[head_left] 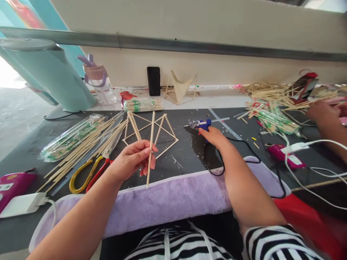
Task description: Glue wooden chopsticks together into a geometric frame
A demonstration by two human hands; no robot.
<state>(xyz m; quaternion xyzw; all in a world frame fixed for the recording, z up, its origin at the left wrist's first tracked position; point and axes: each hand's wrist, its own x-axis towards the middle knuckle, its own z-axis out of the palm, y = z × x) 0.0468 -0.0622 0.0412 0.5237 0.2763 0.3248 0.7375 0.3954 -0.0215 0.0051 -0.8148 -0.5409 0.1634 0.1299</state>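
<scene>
Pinched in the fingers of my left hand (138, 157) is a thin wooden stick (151, 151), held nearly upright over the front of the dark tabletop. Just behind that hand stands a stick frame (170, 146) with joined corners, partly hidden by my fingers. My right hand (213, 135) is wrapped round the handle of a blue glue gun (204, 124), whose nozzle points left toward the frame. Scissors (104, 160) with yellow and red handles lie left of my left hand, beside loose wooden sticks (78, 159).
A purple cloth (173, 200) lines the front edge. Bagged sticks (73, 133), a large teal container (54, 76) and a bottle (99, 81) stand left. Behind are a phone (153, 81) and a finished-looking stick model (180, 88). Cables and another person's hand (322, 112) are at right.
</scene>
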